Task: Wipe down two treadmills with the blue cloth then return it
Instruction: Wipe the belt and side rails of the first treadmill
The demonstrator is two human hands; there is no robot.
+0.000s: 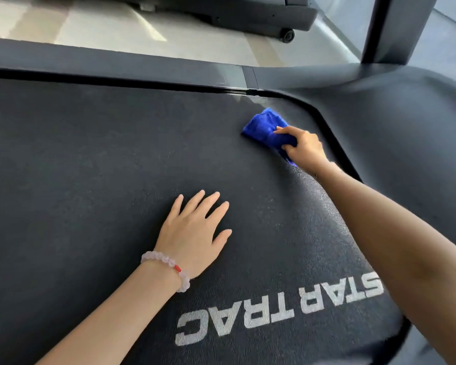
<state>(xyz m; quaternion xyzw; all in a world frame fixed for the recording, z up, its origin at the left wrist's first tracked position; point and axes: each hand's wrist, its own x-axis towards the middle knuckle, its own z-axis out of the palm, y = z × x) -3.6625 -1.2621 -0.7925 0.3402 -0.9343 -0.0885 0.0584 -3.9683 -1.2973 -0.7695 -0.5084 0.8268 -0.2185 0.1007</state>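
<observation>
Right hand (304,147) grips a bunched blue cloth (265,126), fingers curled over it, pressing it to the treadmill belt (90,154) near the far side rail (142,67) and the curved front cover (406,127). The cloth juts ahead and left of the knuckles, its long axis running diagonally toward the rail. The left hand (195,233) lies flat and open on the belt, well apart and nearer the person, so the next stroke looks likely to fall to the right hand

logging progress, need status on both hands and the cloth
Right hand grips blue cloth, pressed on treadmill belt near its far corner. Left hand flat on belt, open. Nothing in the cloth's way.
</observation>
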